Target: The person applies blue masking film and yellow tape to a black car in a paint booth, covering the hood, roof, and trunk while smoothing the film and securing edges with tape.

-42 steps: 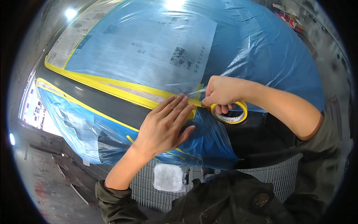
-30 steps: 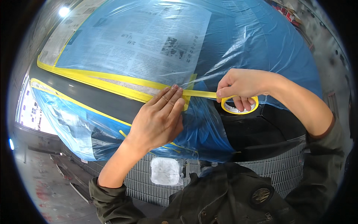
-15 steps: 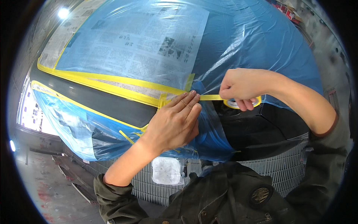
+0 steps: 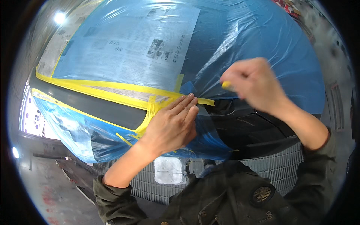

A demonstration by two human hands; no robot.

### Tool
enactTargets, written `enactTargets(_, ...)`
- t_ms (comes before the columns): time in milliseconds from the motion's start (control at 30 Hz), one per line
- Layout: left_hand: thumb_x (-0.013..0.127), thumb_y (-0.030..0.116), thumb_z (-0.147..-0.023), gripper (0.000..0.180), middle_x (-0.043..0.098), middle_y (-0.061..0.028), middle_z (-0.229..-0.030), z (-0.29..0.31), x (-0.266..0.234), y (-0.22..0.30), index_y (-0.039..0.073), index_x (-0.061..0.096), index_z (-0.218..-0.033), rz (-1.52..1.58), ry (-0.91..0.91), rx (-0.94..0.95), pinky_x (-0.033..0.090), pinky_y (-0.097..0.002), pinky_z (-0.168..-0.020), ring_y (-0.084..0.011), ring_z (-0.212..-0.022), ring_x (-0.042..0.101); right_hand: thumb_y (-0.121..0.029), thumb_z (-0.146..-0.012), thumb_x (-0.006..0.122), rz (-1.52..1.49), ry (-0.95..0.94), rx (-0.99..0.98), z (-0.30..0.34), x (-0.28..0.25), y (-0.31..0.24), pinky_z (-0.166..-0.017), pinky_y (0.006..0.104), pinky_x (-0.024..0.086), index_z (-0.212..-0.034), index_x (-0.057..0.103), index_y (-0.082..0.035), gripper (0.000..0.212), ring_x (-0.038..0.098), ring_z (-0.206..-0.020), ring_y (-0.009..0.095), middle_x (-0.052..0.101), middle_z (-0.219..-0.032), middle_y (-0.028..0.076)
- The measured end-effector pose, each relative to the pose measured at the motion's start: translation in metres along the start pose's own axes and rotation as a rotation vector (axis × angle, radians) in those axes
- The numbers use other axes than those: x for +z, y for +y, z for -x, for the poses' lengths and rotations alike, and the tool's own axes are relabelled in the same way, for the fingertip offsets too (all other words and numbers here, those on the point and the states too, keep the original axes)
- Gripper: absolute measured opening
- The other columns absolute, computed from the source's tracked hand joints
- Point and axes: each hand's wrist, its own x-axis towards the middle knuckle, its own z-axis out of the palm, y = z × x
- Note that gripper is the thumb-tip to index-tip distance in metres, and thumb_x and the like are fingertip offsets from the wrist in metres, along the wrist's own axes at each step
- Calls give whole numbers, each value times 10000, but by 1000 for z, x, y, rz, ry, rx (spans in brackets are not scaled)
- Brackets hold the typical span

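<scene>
My left hand (image 4: pixel 170 125) lies with fingers stretched flat, pressing on yellow masking tape at the edge of the blue plastic film (image 4: pixel 258 48). Past its fingertips a loose end of the tape strip (image 4: pixel 207 101) sticks out to the right over a black glossy panel (image 4: pixel 243 129). Raised above the film, my right hand (image 4: pixel 255 84) is closed and blurred by motion. A bit of yellow tape (image 4: pixel 227 85) shows at its fingers; the rest of the tape roll is hidden behind the hand. Left of my left hand, yellow tape borders a dark grey panel (image 4: pixel 93 105).
Newspaper sheets (image 4: pixel 131 48) lie under the film. A lower blue film (image 4: pixel 75 127) hangs along the near left side. Below, a white square container (image 4: pixel 168 170) stands over a floor grating (image 4: pixel 273 168). Red boxes (image 4: pixel 290 7) are at the far right.
The tape between my hands has parted, leaving a short free end by my left fingers. My right hand has lifted slightly with the roll. My left hand stays pressed down.
</scene>
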Motion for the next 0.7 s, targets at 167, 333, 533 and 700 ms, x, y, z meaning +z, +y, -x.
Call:
enactTargets(167, 670, 6, -800, 325, 660, -230, -1302, -5, 10, 11, -65, 595, -1109, 12, -30, -9, 482, -439, -1130, -356, -1299, 606, -144, -961, 619, -170, 70, 90, 36, -48, -7, -494, 216, 394, -891, 754, 14, 220, 538, -510, 38, 605, -592, 9)
enactTargets(333, 662, 24, -810, 314, 666, -226, -1296, -23, 15, 21, -58, 609, -1108, 71, -84, 0, 495, -435, -1116, -354, -1297, 605, -126, -978, 609, -314, 114, 94, 72, -57, 11, -492, 197, 377, -929, 753, 33, 220, 540, -519, 39, 658, -677, 18)
enactTargets(533, 664, 108, -878, 302, 703, -203, -1231, -26, -4, 13, -28, 622, -1145, 114, -196, -9, 525, -440, -1058, -341, -1213, 659, -101, -965, 598, -381, 111, 103, 99, -84, 20, -470, 203, 360, -883, 751, 22, 213, 530, -490, 40, 650, -644, 21)
enactTargets(700, 654, 257, -961, 363, 708, -163, -1251, -6, -39, 10, 19, 647, -1234, -45, -206, -63, 531, -439, -1033, -328, -1200, 665, -80, -959, 572, -480, 72, 114, 127, -112, 41, -414, 194, 315, -831, 720, 26, 222, 465, -405, 23, 594, -550, 14)
